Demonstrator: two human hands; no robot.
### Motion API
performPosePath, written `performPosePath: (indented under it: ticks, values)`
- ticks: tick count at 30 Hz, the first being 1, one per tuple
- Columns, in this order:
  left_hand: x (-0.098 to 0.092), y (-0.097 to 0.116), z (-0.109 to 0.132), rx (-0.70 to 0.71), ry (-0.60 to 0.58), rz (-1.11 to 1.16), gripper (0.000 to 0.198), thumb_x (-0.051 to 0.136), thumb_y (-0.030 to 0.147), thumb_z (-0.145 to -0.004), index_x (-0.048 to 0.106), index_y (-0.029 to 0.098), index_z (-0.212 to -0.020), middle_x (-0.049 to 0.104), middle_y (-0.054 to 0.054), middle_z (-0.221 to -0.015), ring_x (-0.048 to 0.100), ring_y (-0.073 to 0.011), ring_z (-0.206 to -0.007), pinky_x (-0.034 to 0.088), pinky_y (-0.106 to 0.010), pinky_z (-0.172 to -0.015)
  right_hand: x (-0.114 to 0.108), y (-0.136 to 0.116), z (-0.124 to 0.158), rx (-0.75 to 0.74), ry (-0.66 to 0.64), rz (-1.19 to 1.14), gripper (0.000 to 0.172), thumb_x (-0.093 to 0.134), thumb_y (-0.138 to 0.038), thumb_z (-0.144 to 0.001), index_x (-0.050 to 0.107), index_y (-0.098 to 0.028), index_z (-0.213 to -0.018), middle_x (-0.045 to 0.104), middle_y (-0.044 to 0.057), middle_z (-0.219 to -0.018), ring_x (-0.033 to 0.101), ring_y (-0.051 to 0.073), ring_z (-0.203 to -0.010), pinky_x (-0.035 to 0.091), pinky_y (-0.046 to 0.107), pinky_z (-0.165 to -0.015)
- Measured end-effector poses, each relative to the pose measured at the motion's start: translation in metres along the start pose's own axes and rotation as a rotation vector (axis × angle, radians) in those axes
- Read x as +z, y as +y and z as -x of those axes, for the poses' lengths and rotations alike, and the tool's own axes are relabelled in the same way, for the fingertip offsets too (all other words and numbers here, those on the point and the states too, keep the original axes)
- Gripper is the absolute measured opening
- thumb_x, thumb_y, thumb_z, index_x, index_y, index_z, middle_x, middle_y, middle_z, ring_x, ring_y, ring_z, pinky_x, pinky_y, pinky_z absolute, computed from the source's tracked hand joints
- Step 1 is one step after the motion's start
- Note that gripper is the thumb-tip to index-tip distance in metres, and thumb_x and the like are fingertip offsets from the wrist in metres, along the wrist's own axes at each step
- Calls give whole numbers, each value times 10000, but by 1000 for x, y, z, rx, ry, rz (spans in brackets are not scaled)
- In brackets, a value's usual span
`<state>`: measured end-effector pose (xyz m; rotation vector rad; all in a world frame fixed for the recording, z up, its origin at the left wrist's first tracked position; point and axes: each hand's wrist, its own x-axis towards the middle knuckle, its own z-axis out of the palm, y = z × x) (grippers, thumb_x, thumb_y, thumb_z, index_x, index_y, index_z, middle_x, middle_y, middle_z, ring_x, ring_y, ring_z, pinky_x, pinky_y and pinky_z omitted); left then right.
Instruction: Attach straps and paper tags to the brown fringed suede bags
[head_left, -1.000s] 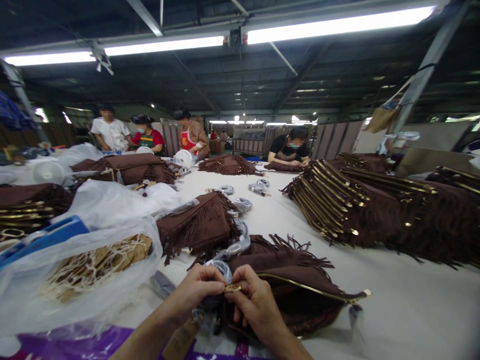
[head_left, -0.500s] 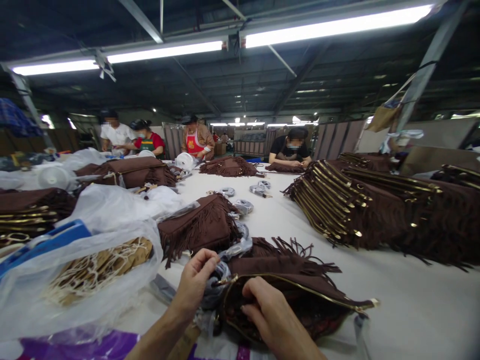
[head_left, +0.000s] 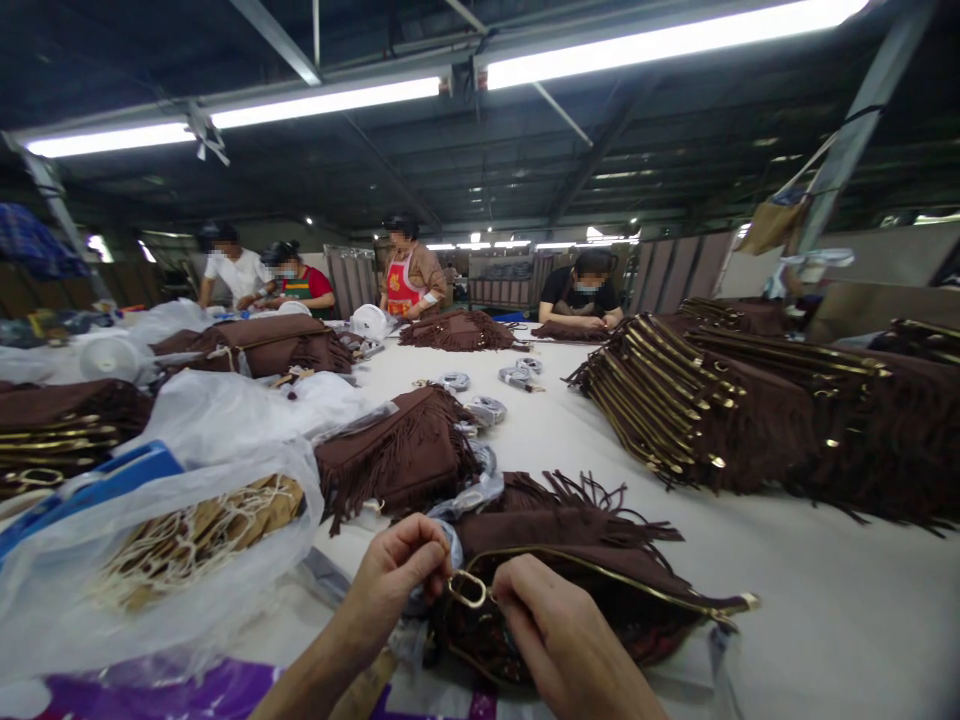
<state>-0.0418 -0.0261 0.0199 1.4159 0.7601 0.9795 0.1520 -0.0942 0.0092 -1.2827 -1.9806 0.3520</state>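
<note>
A brown fringed bag [head_left: 592, 525] lies on the table in front of me, its gold zip open and its dark lining showing. Over the left part of the opening is a gold oval ring [head_left: 471, 603]. My left hand [head_left: 390, 580] pinches at the ring's left end, thumb against the fingers. At its right end, where a bit of gold link shows, the fingers of my right hand [head_left: 559, 620] are closed; their tips are partly hidden. A grey plastic-wrapped coil [head_left: 450, 545] sits behind my left fingertips, mostly covered.
Another fringed bag [head_left: 405, 450] lies just beyond. Stacked bags with gold zips [head_left: 667, 400] stand at right. At left are a clear plastic bag of corded brown tags [head_left: 210, 525] and a blue tray [head_left: 112, 485]. Several wrapped coils [head_left: 517, 378] dot the white table [head_left: 825, 590]. Co-workers stand across it.
The gold oval ring now shows between my hands. My left hand has shifted slightly down and right, and my right fingers have closed at the ring. A co-worker at the back stands more upright.
</note>
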Motion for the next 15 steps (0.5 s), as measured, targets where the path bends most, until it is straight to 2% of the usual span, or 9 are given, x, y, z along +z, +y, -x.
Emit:
performPosePath:
  ticks: [3, 5, 9, 11, 13, 14, 15]
  values:
    - [2, 1, 3, 141, -20, -173, 342, 583, 498, -882, 589, 170, -786, 623, -32, -798, 559, -163, -757, 427, -272, -714, 4, 2, -2, 29, 56, 31, 175, 362, -174, -907, 446, -242, -770, 571, -1, -694, 567, 167, -587, 385, 259, -553]
    - [3, 2, 6, 169, -7, -256, 337, 510, 492, -926, 577, 180, -818, 650, -56, -881, 577, -193, -859, 422, -302, -795, 5, 4, -3, 74, 91, -1, 148, 404, -176, -888, 438, -245, -762, 558, -17, -660, 568, 162, -574, 397, 251, -554]
    - [7, -5, 7, 51, -45, -170, 344, 502, 515, -921, 469, 207, -773, 631, -12, -649, 543, -155, -625, 415, -274, -650, 8, 11, -5, 118, 155, -74, 160, 478, -201, -903, 453, -248, -752, 584, -23, -657, 592, 156, -597, 448, 230, -589]
    - [9, -13, 7, -12, -58, -95, 364, 547, 544, -885, 457, 212, -766, 587, 19, -563, 479, -127, -514, 375, -249, -557, 12, 14, -4, 25, 134, -70, 181, 491, -225, -930, 491, -254, -752, 614, -15, -665, 612, 158, -597, 475, 229, -588]
    - [11, -23, 6, -39, -78, -45, 398, 605, 581, -832, 492, 207, -755, 574, 21, -563, 451, -112, -471, 347, -240, -503, 19, 14, -3, -116, 95, -8, 208, 502, -282, -961, 554, -284, -760, 639, -8, -660, 626, 164, -569, 494, 236, -550]
    - [10, -28, 4, -38, -111, -32, 415, 643, 593, -798, 521, 202, -737, 592, 2, -609, 493, -125, -505, 373, -249, -512, 23, 14, -4, -192, 95, 38, 214, 523, -327, -964, 585, -310, -759, 637, -9, -636, 615, 163, -526, 486, 237, -490]
    - [7, -32, 2, 24, -127, -38, 430, 699, 597, -753, 558, 191, -717, 623, -27, -681, 559, -152, -610, 424, -267, -586, 26, 13, -5, -167, 172, 121, 195, 546, -381, -961, 616, -347, -782, 653, 3, -676, 628, 184, -564, 497, 257, -484]
